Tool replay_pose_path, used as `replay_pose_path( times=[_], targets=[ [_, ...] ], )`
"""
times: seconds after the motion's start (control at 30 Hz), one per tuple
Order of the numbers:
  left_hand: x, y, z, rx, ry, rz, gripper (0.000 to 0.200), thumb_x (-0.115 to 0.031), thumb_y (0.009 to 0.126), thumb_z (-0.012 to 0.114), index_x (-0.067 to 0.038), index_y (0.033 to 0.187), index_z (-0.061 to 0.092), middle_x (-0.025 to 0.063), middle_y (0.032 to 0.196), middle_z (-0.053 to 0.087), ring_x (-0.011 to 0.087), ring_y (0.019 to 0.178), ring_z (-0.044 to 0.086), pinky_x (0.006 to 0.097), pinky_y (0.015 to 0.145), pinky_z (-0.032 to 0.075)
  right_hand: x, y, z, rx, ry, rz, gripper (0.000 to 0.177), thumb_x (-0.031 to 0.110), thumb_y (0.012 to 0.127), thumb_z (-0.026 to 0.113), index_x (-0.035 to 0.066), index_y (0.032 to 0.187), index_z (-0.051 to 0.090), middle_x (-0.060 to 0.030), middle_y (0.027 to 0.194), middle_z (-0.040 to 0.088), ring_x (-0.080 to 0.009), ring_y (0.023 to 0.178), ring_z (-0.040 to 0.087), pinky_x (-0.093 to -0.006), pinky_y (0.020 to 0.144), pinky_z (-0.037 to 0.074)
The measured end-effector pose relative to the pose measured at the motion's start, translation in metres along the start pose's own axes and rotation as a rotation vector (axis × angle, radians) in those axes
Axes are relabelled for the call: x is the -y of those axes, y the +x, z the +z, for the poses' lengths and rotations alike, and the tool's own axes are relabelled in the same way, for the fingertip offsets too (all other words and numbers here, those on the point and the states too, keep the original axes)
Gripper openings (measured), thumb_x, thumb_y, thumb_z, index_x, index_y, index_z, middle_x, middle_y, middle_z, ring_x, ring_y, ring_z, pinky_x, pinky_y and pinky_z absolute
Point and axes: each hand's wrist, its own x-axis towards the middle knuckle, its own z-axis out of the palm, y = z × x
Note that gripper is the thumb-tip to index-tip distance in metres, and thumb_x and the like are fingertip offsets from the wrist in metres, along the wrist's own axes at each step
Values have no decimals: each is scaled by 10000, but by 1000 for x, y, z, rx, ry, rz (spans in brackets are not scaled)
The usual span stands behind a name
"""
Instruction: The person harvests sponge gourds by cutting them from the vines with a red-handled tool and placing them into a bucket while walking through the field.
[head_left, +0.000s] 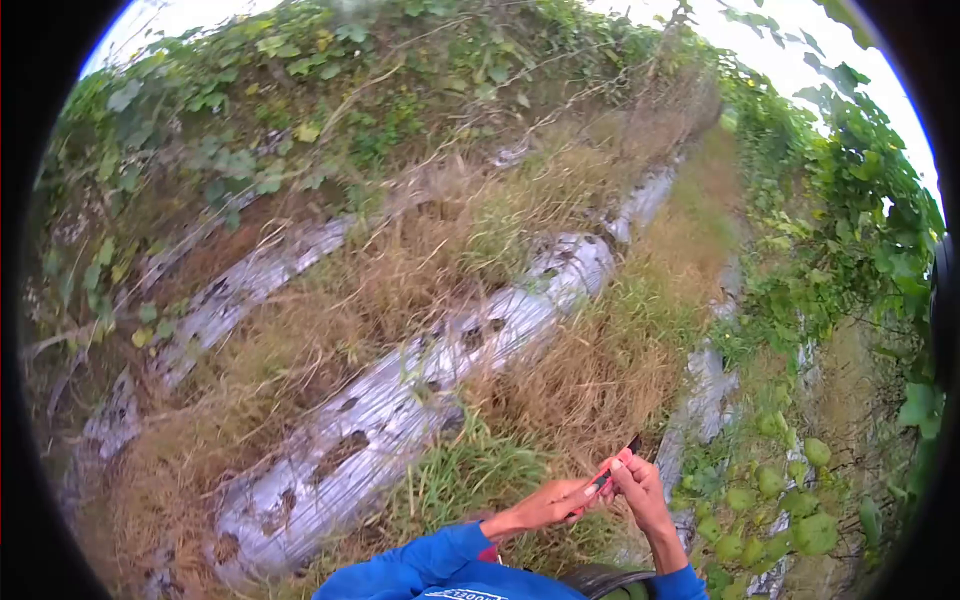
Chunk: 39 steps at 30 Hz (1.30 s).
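A small red-and-black hand tool (612,466) is held in front of my body, its dark tip pointing up and to the right. Its exact kind is hard to make out. The fingers of my left hand (552,505) are closed around its lower end. Higher up, my right hand (643,491) pinches it between thumb and fingers. Below the hands, at the bottom edge, the dark rim of a round container (600,578) shows beside my blue sleeve. What it holds is mostly hidden.
Torn silver plastic mulch strips (400,425) run between dry and green grass (590,385). Leafy vines (850,190) hang at the right and also line the back left. Several pale green fruits (770,482) are at the lower right. Bare stems (365,90) cross the upper left.
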Motion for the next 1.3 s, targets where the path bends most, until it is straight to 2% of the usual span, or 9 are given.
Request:
replay_pose_path(
  times=[0.27,0.37,0.57,0.8,0.97,1.0,1.1,1.13,1.3],
  targets=[
    [-42,155,-37,185,275,10,461,-415,1033,332,-42,868,547,47,681,499,162,628,476,338,611,413,65,97,-88,-193,-187,-18,377,339,1019,450,40,833,584,20,666,546,-47,571,478,-225,520,386],
    [-44,211,-43,69,417,145,460,-384,1027,333,-24,859,565,153,632,532,316,568,518,423,588,419,68,136,-121,-284,-242,-43,470,402,1030,383,45,777,555,16,640,504,-63,562,449,-251,507,363],
    [10,356,-74,-55,582,68,514,-399,1022,282,-2,873,571,207,663,552,402,612,528,468,591,405,39,245,-220,-419,-378,-198,518,409,1032,342,38,725,535,-15,588,469,-113,573,456,-305,543,380],
    [29,571,-78,-36,516,1,693,-502,1021,200,27,747,554,226,600,544,383,580,544,475,581,407,31,349,-399,-464,-370,-184,503,400,1022,356,28,739,541,-21,556,470,-109,552,479,-307,519,388],
    [15,677,-80,9,520,-10,493,-320,985,271,32,838,583,198,742,627,342,687,601,435,666,459,64,402,-476,-537,-375,-178,516,435,1025,347,35,775,556,14,597,444,-85,571,420,-294,522,356],
    [14,694,-78,-44,482,1,678,-487,1025,167,41,893,571,174,742,611,313,675,577,417,671,456,66,412,-494,-509,-403,-166,509,430,1024,356,31,784,562,3,598,470,-100,575,455,-296,536,378],
    [5,755,-98,33,472,-88,621,-418,1015,213,5,821,625,121,693,627,243,658,598,369,614,452,72,452,-541,-481,-328,-92,501,438,1019,365,27,822,575,-26,623,509,-124,596,485,-317,555,407],
    [8,775,-106,21,375,-136,733,-522,1014,152,-7,796,627,82,681,620,214,626,576,358,585,437,64,471,-560,-493,-384,-91,618,542,992,303,28,783,575,-116,606,569,-252,596,605,-393,585,452],
    [27,884,-139,78,87,-246,716,-593,996,195,-67,781,631,19,656,565,139,597,512,303,550,395,62,548,-655,-378,-351,-27,634,551,994,310,12,800,582,-137,694,587,-231,657,584,-374,631,456]
  ],
)
